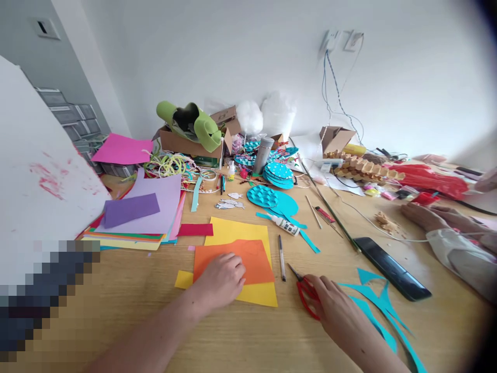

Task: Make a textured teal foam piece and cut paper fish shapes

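Observation:
My left hand [224, 277] rests with its fingers curled on an orange sheet [254, 261], which lies over a larger yellow sheet [236, 228]. Whether its fingers pinch the sheet is hidden. On the right, my right hand [324, 298] has its fingers on the handles of red scissors [306, 300]; the scissors lie on the table with blades pointing up and left. A pen [281, 259] lies between the sheets and the scissors. Above it is a white glue bottle [286, 225]. Cut blue paper strips [373, 295] lie beside my right forearm.
Stacked coloured paper [155, 215] is at the left, near a white board [34, 181]. A black phone [392, 267] lies right of centre. Another person's hands [446, 220] rest at the right edge. Craft pieces, a grey bottle [263, 155] and boxes line the wall.

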Available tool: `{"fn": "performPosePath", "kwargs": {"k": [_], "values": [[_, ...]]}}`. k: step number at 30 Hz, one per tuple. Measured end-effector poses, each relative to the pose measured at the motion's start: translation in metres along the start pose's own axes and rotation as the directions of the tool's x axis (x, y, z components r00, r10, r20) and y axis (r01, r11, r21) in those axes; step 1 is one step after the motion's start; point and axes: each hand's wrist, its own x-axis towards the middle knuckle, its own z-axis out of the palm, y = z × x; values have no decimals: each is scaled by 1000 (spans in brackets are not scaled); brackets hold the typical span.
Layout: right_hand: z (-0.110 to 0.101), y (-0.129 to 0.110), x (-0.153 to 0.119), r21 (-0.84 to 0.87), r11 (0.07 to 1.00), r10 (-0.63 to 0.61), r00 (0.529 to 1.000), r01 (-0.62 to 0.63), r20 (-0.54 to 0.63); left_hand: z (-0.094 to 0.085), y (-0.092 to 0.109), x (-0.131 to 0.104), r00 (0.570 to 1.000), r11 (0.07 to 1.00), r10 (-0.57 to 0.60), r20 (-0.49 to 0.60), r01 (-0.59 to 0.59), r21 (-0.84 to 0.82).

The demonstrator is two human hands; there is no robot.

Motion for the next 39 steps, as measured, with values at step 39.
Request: {"fn": "performPosePath", "kwargs": {"k": [39], "values": [[-5,-59,129,985,173,323,945,-10,-47,7,-17,35,889,881,-456,-40,444,-163]]}}
